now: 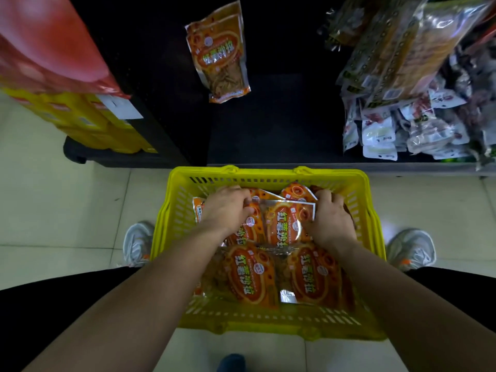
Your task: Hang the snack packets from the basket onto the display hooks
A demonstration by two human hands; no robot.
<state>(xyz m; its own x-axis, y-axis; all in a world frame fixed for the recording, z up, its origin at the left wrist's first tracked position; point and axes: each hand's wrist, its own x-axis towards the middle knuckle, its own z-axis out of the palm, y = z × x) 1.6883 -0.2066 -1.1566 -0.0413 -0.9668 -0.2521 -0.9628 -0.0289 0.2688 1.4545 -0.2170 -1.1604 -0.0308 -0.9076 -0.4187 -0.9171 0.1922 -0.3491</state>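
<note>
Low at centre frame, reaching into the yellow basket (268, 174): pinching one orange packet (249, 229) with the left hand (228, 208), clutching the neighbouring packet (284, 224) by its top corner with the right hand (331, 220), seemingly to lift by the hanging end. Bound for the hung packets (220, 55), upper centre.

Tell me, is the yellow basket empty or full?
Neither: partly full. Several orange snack packets lie inside the yellow basket, well below its rim; the left hand and right hand grip some.
</note>
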